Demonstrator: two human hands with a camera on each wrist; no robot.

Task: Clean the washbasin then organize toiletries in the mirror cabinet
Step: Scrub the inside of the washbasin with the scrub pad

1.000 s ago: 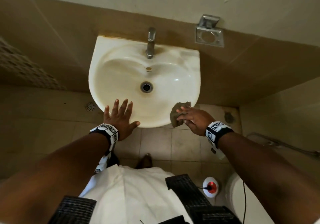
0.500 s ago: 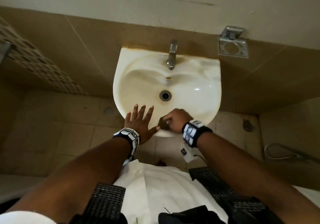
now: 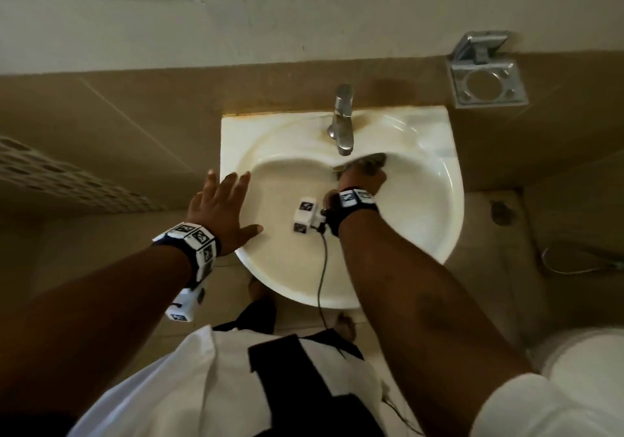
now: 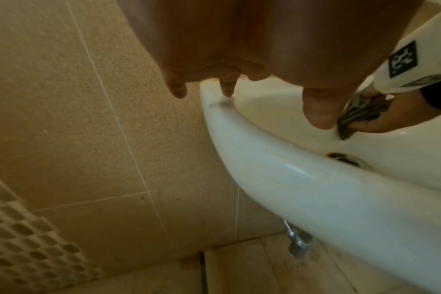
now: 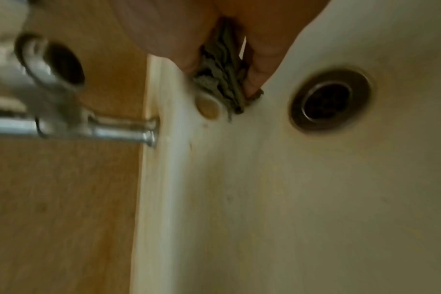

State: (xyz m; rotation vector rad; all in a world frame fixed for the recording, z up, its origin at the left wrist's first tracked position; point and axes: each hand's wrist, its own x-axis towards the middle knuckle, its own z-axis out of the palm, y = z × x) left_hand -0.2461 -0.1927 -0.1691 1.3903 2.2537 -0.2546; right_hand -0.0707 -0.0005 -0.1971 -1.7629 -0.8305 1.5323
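Inside the washbasin (image 3: 422, 200), under the tap (image 3: 342, 122), the right hand (image 3: 363, 178) clutches a rag (image 3: 371, 159); the left hand (image 3: 221, 210), fingers spread, steadies the rim. Knuckles may hit the spout.

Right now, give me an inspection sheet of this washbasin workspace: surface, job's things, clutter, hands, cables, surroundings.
Surface: cream ceramic washbasin, yellowish staining round the silver metal tap; round metal drain open.
Job's things: crumpled dark grey cloth pressed to the bowl's back wall beside the overflow hole. No toiletries or mirror cabinet in view.
Clutter: nothing seen in the bowl.
Hands: left hand flat, fingers spread on the basin's left rim; right hand grips the cloth below the tap.
Cables: thin black cable hangs from the right wrist unit across the bowl's front.
Surroundings: brown wall tiles, empty square metal wall holder right of the tap, tiled floor.
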